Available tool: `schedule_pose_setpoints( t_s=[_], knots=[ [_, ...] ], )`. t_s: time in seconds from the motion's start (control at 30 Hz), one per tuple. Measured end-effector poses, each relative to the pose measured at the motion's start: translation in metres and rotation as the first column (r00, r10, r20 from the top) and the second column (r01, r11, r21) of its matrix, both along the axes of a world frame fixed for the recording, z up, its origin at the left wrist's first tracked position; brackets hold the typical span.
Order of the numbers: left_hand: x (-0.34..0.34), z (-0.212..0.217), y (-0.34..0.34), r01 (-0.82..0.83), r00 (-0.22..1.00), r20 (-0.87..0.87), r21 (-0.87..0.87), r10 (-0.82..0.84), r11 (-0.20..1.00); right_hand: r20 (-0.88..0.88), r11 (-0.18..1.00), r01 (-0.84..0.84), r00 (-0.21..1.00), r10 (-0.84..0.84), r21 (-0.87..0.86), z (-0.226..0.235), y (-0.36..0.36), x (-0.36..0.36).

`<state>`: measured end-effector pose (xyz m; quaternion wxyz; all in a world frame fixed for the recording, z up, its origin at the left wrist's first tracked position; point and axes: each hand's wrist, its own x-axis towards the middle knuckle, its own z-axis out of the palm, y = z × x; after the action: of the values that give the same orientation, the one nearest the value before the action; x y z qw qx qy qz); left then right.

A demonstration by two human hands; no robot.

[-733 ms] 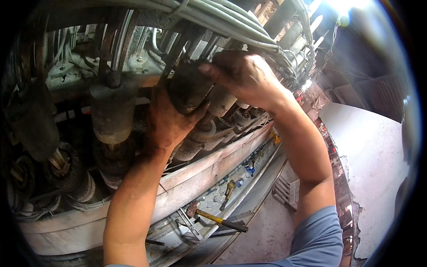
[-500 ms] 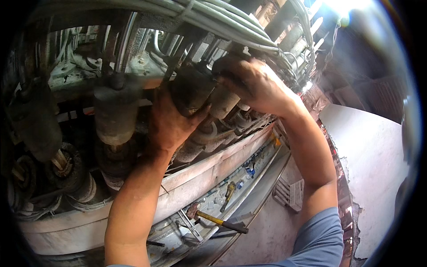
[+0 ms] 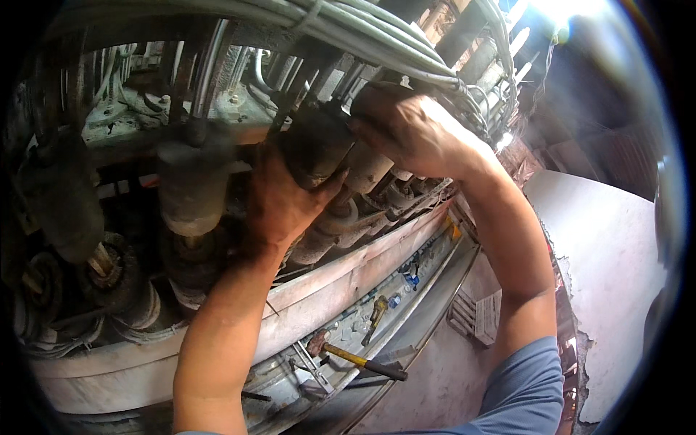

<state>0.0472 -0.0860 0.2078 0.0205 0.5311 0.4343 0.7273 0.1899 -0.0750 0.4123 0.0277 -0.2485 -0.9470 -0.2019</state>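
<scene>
A dark, grimy cylinder (image 3: 317,141) hangs in a row of similar machine cylinders. My left hand (image 3: 281,197) is wrapped round it from below, with the thumb across its lower right side. Beside its upper right part, my right hand (image 3: 417,134) is curled closed. Shadow and the hand itself hide what these fingers grip. Just under the right hand shows a paler cylinder (image 3: 368,168). Left of my left hand, a larger grey cylinder (image 3: 192,188) hangs above a round dark fitting.
Thick grey cables (image 3: 348,32) run overhead. Below the row stretches a pale beam (image 3: 333,279). A hammer (image 3: 359,360) with a yellow and black handle, another hammer-like tool (image 3: 375,317) and small loose parts lie in a tray beyond it. A white slotted block (image 3: 475,317) stands farther right.
The view has shifted slightly. My right hand has turned a little at the wrist; my left hand keeps its hold on the dark cylinder.
</scene>
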Motion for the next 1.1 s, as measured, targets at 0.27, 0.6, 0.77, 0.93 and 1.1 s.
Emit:
schedule_pose_setpoints(
  t_s=[0.27, 0.6, 0.77, 0.93, 1.1],
  knots=[
    [0.004, 0.005, -0.005, 0.125, 0.992, 0.043, -0.084, -0.121, 0.989, 0.007, 0.995, 0.082, 0.997, -0.082, 0.055, -0.002, -0.002, 0.005],
    [0.0, -0.001, 0.0, 0.021, 1.0, -0.016, -0.076, -0.023, 0.997, 0.017, 0.991, 0.127, 0.992, -0.128, 0.034, 0.002, -0.011, -0.006],
    [0.001, 0.0, -0.001, -0.062, 0.998, -0.01, 0.008, 0.062, 0.998, -0.015, 1.0, -0.025, 1.0, 0.025, -0.002, -0.001, -0.01, -0.007],
    [-0.002, -0.004, -0.001, -0.029, 1.0, -0.013, -0.018, 0.029, 0.999, -0.059, 1.0, 0.028, 0.998, -0.027, 0.008, 0.002, -0.013, -0.016],
    [0.002, -0.007, -0.003, -0.01, 1.0, -0.025, -0.028, 0.009, 1.0, -0.011, 0.992, -0.089, 0.996, 0.091, 0.09, -0.01, -0.005, -0.005]
  ],
)
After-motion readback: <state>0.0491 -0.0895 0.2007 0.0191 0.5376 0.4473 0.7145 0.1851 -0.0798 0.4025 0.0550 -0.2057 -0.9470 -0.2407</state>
